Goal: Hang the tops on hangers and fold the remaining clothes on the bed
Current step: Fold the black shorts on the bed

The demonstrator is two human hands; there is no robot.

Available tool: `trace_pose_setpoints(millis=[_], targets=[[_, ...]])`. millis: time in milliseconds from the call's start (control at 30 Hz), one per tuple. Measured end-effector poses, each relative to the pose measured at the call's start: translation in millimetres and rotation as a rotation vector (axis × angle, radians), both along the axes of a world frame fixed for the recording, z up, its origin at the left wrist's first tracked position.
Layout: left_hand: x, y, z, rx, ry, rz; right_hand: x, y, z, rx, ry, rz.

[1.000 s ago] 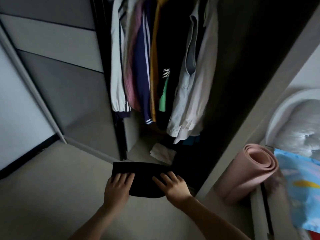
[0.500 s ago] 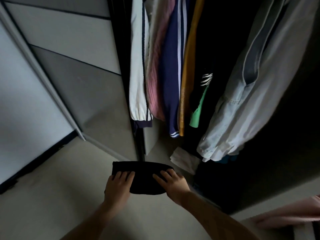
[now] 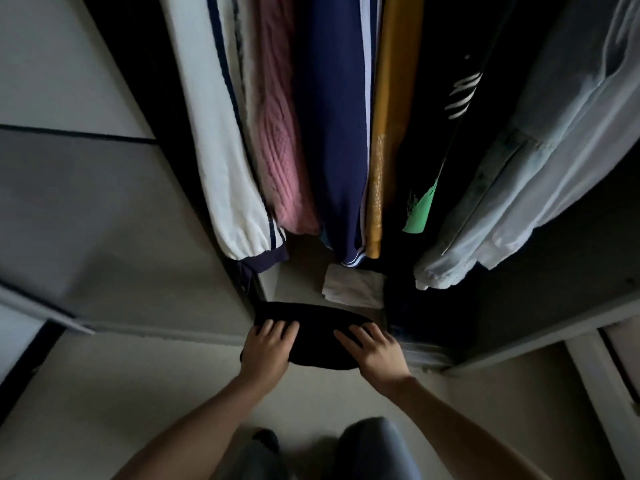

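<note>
Fingers [image 3: 277, 332] of the left hand [image 3: 267, 351] lie spread across the top of a folded black garment [image 3: 313, 336] at its left end. Those of the right hand [image 3: 377, 353] do the same at its right end. Both thumbs are tucked out of sight below the cloth, so each hand looks to be gripping the bundle between fingers above and thumb beneath. The garment sits low at the open mouth of the wardrobe [image 3: 540, 327], just in front of its bottom rail, and from where I stand I cannot tell if it rests on anything. Just beyond it, on the wardrobe floor, lies a folded white cloth [image 3: 353, 285]. A row of tops hangs above. From the left come a white jacket with navy stripes [image 3: 221, 168], a pink knit sweater [image 3: 277, 150], a navy top with white piping [image 3: 332, 133], a mustard top [image 3: 391, 133], a black top with a green print [image 3: 420, 216] and some pale shirts [image 3: 519, 188] bunched at the right. The grey sliding door [image 3: 86, 209] stands pushed to the left. The person's forearms reach forward over the pale floor [image 3: 138, 393], with grey-trousered knees [image 3: 374, 445] below them.
</note>
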State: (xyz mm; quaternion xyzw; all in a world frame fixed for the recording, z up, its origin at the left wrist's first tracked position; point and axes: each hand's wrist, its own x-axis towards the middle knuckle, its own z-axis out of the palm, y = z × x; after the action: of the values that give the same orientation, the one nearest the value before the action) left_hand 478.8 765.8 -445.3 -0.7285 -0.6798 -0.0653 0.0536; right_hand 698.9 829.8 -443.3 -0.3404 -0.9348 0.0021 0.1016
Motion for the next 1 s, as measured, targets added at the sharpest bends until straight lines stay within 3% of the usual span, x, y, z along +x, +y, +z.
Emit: trace_pose_setpoints(millis=[167, 400, 600, 800, 900, 1000], targets=[[-19.1, 51.6, -83.8, -0.012, -0.009, -0.103, -18.9, 31.1, -78.2, 0.045, 0.017, -0.084], [-31.7, 167.1, -299.6, -0.024, 0.056, -0.159, -36.4, 134.6, -290.9, 0.187, -0.035, -0.139], [-52.8, 230.2, -457.1, 0.146, 0.079, -0.205, -46.3, 193.7, -454.1, 0.285, 0.026, -0.115], [-57.8, 257.8, -518.1, 0.264, 0.094, -0.19, -47.3, 235.1, -517.7, 0.44, 0.051, -0.077], [-48.5, 296.4, -514.0, 0.278, 0.057, -0.168, -38.9, 264.6, -510.8, 0.56, 0.073, -0.098], [-17.6, 359.5, -475.4, 0.305, -0.053, -0.071, -15.4, 329.6, -490.6, 0.649, 0.094, -0.254]])
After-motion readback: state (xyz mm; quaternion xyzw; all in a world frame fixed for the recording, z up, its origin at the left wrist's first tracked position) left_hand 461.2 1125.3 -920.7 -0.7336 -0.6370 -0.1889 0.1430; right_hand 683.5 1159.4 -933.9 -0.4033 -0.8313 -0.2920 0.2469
